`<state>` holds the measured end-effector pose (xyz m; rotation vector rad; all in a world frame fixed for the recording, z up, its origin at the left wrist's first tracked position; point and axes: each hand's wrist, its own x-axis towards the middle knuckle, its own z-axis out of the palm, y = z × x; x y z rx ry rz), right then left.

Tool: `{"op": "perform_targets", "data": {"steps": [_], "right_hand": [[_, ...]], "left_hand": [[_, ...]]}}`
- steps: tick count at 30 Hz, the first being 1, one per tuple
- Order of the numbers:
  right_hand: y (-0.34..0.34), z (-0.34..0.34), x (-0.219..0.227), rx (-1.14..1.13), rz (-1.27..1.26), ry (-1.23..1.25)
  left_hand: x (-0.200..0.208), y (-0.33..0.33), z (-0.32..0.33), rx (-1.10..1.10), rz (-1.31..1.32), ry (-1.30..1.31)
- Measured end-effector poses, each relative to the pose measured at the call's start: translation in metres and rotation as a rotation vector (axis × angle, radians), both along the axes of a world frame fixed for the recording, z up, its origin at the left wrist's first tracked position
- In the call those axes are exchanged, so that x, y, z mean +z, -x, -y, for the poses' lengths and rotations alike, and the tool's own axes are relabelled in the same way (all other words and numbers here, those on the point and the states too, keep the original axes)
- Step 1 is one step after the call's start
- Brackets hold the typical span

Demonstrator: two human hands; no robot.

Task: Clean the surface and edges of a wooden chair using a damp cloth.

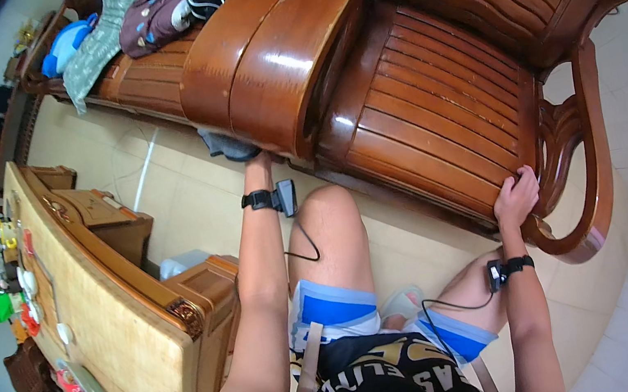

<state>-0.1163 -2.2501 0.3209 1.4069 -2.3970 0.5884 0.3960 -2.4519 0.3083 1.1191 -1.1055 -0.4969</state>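
Observation:
My left hand (261,158) reaches down to the foot of the curved armrest (259,64) between two wooden seats, and it is closed on a dark grey cloth (227,146). Its fingers are partly hidden by the cloth and the wood. On the right, my right hand (517,199) rests on the front corner of the slatted wooden seat (432,106), beside the open-looped armrest (593,149). Its fingers are loosely bent on the wood, with nothing held in them. Both wrists wear black straps with small devices and cables.
A light-topped wooden table (109,313) with drawers stands at my left, bearing small items and a red-and-white packet (76,389). On the far bench lie a patterned dark cloth (149,16), a green cloth (91,55) and a blue plush toy (67,48). A white cable (147,166) crosses the tiles.

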Motion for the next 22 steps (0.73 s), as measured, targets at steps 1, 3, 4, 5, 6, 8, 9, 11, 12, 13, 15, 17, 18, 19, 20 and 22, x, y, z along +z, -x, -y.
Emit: {"op": "perform_targets", "data": {"steps": [1, 3, 4, 5, 6, 8, 9, 11, 12, 13, 15, 17, 18, 19, 20, 22], "right_hand": [[-0.001, -0.001, -0.003, -0.012, 0.012, -0.013], [-0.002, 0.002, -0.008, -0.009, 0.007, 0.0], [0.001, 0.006, -0.011, -0.004, -0.014, 0.003], [0.003, 0.012, -0.014, -0.045, -0.005, -0.044], [0.004, 0.021, -0.013, -0.083, 0.008, -0.086], [-0.037, 0.04, -0.003, 0.106, 0.103, -0.045], [-0.055, 0.052, -0.004, 0.219, 0.141, -0.012], [-0.112, 0.07, -0.009, 0.294, 0.159, -0.025], [-0.138, 0.079, -0.006, 0.293, 0.207, -0.097], [-0.153, 0.09, -0.002, 0.295, 0.159, -0.094], [-0.173, 0.096, -0.006, 0.311, 0.116, -0.115], [-0.181, 0.094, -0.005, 0.24, -0.028, -0.127], [-0.18, 0.096, -0.004, 0.251, -0.032, -0.133], [-0.19, 0.094, -0.004, 0.255, -0.026, -0.125], [-0.2, 0.095, -0.003, 0.259, -0.018, -0.116], [-0.213, 0.092, -0.004, 0.281, -0.01, -0.124]], "left_hand": [[-0.004, 0.012, -0.011, 0.02, 0.006, -0.019], [-0.009, 0.032, -0.029, 0.055, 0.023, -0.058], [-0.009, 0.044, -0.031, 0.063, 0.025, -0.067], [-0.008, 0.055, -0.033, 0.071, 0.023, -0.079], [-0.007, 0.063, -0.033, 0.075, 0.02, -0.088], [-0.01, 0.074, -0.039, 0.101, 0.043, -0.112], [-0.01, 0.083, -0.037, 0.111, 0.045, -0.122], [-0.015, 0.09, -0.037, 0.138, 0.067, -0.148], [-0.017, 0.091, -0.036, 0.153, 0.075, -0.154], [-0.015, 0.096, -0.031, 0.158, 0.067, -0.152], [-0.021, 0.097, -0.03, 0.18, 0.075, -0.148], [-0.03, 0.096, -0.029, 0.229, 0.107, -0.125], [-0.033, 0.095, -0.023, 0.258, 0.139, -0.085], [-0.044, 0.08, -0.016, 0.278, 0.16, -0.094], [-0.053, 0.063, -0.005, 0.039, -0.295, -0.028], [-0.061, 0.041, -0.002, -0.457, -1.216, 0.107]]}}
